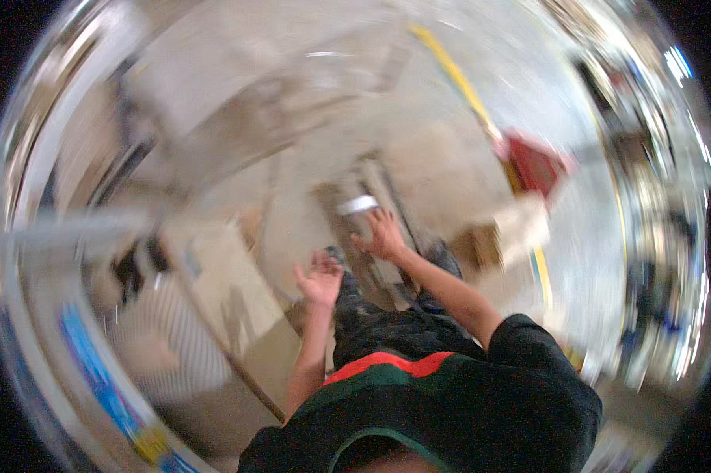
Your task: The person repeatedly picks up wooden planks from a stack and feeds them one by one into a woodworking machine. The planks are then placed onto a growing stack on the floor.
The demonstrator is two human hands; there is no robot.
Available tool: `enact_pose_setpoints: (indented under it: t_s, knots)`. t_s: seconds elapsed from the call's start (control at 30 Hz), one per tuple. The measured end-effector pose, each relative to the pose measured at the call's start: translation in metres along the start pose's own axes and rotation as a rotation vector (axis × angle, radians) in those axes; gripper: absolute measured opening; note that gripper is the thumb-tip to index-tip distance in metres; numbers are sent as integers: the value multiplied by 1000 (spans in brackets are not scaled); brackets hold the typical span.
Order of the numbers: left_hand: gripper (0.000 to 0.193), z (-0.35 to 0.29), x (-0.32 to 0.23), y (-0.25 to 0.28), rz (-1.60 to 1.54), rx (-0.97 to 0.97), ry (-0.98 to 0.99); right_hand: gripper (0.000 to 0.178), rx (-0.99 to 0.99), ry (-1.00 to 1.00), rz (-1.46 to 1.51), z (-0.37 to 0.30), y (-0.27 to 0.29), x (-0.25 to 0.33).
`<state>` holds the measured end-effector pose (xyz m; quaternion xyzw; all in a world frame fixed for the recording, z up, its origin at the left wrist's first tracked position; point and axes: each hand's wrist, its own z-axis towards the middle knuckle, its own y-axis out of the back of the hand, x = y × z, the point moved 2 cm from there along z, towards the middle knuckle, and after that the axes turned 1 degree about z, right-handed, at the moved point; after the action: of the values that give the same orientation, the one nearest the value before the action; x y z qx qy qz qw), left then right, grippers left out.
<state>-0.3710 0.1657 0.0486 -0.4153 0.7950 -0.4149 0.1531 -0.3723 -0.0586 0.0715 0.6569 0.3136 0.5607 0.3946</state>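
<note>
My left hand is held palm up in front of my left thigh, fingers apart and nothing in it. Farther forward, my right hand reaches out with its fingers spread. Just past its fingertips is a small greyish thing with a bright white top; blur hides its kind and whether the fingers touch it. Beneath both sits a brownish, narrow, board-like piece between my legs, also smeared.
Brown cardboard boxes lie to the right, near a red container. A yellow strip runs along the grey floor. At left is a large flat beige panel or carton. A blue strip edges the far left.
</note>
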Motion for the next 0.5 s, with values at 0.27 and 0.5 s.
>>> enact_pose_setpoints:
  t_s: [0.27, 0.5]
  knots:
    - [47, 88, 170, -27, 725, -414, 399, 71, -401, -1126, -57, -233, 95, -312]
    - [48, 110, 261, 74, 1118, -650, 495, 94, -408, -1694, 246, -291, -11, -514]
